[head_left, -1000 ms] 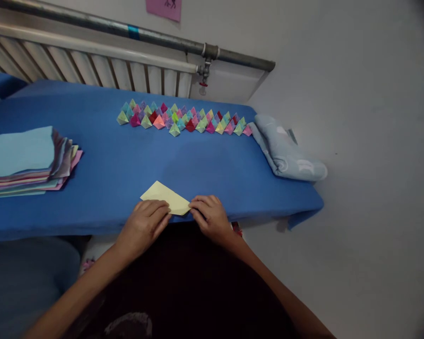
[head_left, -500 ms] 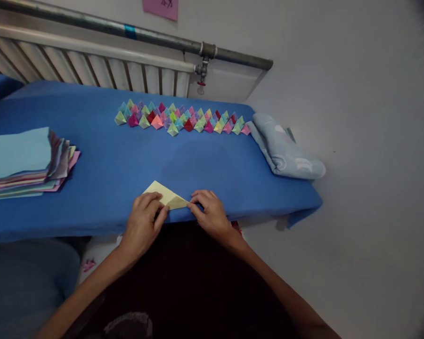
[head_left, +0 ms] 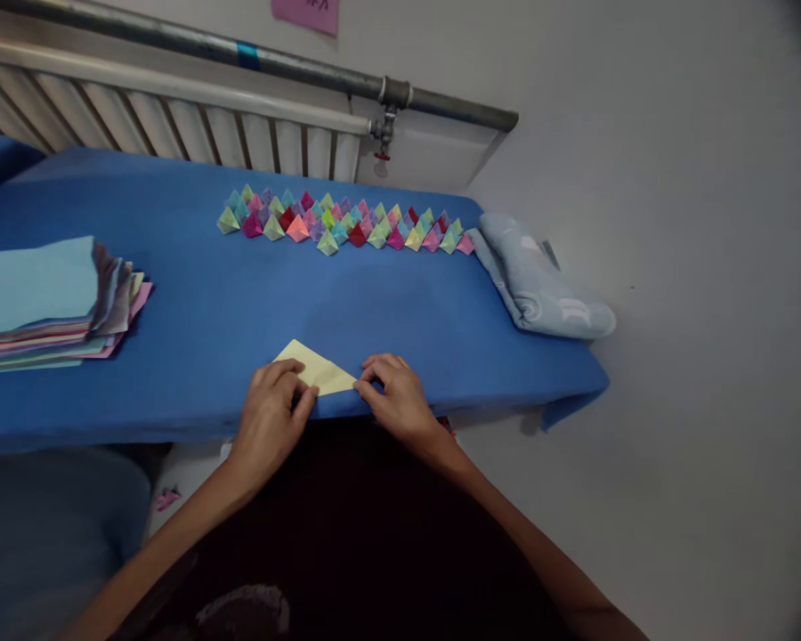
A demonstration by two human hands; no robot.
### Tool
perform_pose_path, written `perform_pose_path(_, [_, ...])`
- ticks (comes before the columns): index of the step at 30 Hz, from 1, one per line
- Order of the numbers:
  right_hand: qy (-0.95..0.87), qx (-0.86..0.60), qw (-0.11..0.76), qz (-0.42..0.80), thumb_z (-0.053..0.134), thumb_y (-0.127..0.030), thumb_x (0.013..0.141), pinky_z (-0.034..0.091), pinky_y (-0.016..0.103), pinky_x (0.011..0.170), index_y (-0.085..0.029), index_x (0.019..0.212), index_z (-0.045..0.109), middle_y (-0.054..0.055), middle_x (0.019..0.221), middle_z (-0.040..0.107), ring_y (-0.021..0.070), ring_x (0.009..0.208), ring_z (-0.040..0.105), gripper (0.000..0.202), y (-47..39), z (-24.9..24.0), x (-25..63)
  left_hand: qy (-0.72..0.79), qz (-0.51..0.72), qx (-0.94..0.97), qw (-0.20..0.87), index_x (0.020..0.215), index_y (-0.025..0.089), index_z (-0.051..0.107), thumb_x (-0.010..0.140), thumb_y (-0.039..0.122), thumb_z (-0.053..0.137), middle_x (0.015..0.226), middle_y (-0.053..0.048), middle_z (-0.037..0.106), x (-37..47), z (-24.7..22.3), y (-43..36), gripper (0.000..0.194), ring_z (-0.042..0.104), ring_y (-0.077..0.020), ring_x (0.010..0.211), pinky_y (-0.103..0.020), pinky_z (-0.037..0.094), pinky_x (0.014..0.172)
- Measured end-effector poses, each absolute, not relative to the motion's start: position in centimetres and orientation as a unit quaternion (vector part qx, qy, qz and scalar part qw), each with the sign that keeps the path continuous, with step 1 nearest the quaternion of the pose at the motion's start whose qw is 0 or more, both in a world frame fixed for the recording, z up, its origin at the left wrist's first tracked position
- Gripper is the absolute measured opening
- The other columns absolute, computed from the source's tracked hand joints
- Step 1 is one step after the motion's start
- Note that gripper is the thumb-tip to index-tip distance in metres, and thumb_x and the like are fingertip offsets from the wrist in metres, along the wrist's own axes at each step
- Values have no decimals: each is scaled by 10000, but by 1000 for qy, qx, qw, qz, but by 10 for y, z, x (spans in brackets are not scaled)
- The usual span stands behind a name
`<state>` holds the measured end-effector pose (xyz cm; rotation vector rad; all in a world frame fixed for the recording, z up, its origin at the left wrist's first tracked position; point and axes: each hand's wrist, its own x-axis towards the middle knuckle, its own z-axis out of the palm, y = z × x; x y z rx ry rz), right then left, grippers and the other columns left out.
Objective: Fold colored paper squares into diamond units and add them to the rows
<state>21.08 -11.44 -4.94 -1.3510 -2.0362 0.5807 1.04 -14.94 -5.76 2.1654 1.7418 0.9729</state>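
A folded sheet of pale yellow paper [head_left: 321, 368] lies at the front edge of the blue-covered table, forming a triangle with a sharp corner to the right. My left hand [head_left: 273, 405] grips its left part, thumb at the lower edge and fingers on top. At the right corner, the thumb and fingertips of my right hand [head_left: 393, 392] pinch the paper. Part of the sheet's left side is hidden under my left fingers. Beyond it stand rows of small folded-paper pieces [head_left: 327, 242] in many colours.
To the left lies a stack of coloured paper [head_left: 33, 283]. A folded grey-blue cloth [head_left: 540, 285] rests at the table's right end, by the wall. Along the back run a radiator [head_left: 193, 133] and a metal pipe [head_left: 307, 71] with a red-handled valve [head_left: 383, 156].
The yellow paper's right part now looks flat and evenly lit, where a shaded flap showed before. Both hands stay nearly in place, and the view has shifted slightly.
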Motion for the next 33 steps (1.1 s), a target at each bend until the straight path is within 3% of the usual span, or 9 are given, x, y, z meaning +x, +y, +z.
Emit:
perform_pose_path(4, [-777,-507,299,221,645,-129,800,399,321,856,-194,682,579,15,886,638,170,921,572,150,-109,-49,212,592,334,727,101,747,183,575,899,273,541,1113,-118,632,8,-60,-149,180,558,-281,1063,-479,457,930])
perform_pose_path(7, [-786,-508,275,222,663,-121,785,390,313,839,-190,703,594,5,844,627,164,878,559,127,-106,-44,213,585,350,726,87,910,180,620,897,240,542,1167,-120,605,4,-63,-149,100,549,-277,1092,-475,464,930])
perform_pose_path(12, [-787,-512,242,245,649,-102,791,398,308,831,-199,824,651,9,890,632,166,877,549,103,-105,-36,214,523,327,787,9,1059,211,670,909,87,451,1266,-127,573,5,-65,-152,293,513,-280,1110,-463,471,899])
perform_pose_path(15, [-797,-507,232,232,613,-89,818,396,320,863,-203,910,675,26,964,655,177,925,553,160,-108,-35,213,486,281,827,-36,1102,205,663,889,22,421,1223,-119,632,8,-63,-156,371,516,-297,1103,-468,464,866])
perform_pose_path(19, [-829,-484,200,198,597,-179,875,383,347,855,-208,1046,668,39,1031,684,200,936,556,188,-117,-34,212,462,269,844,-46,1139,129,636,902,74,452,1118,-135,685,10,-62,-159,305,567,-284,1016,-445,464,851])
perform_pose_path(23, [-866,-445,161,159,670,-262,839,365,354,831,-202,1161,623,63,1054,674,221,942,551,331,-124,-33,213,458,287,840,-38,1118,113,634,905,205,551,1113,-142,682,7,-62,-161,246,585,-291,1017,-436,459,850])
perform_pose_path(28, [-910,-371,147,109,583,-153,877,355,331,776,-184,1018,665,57,901,663,195,845,538,166,-127,-39,214,446,289,846,-30,1100,127,626,913,213,563,1067,-125,690,1,-65,-159,215,611,-264,968,-405,457,804])
perform_pose_path(33, [-900,-341,246,113,503,-171,939,399,332,758,-163,907,674,61,837,661,180,788,543,174,-130,-36,214,436,319,842,-14,1049,141,645,931,212,538,988,-104,709,-2,-64,-157,174,628,-238,902,-388,467,774])
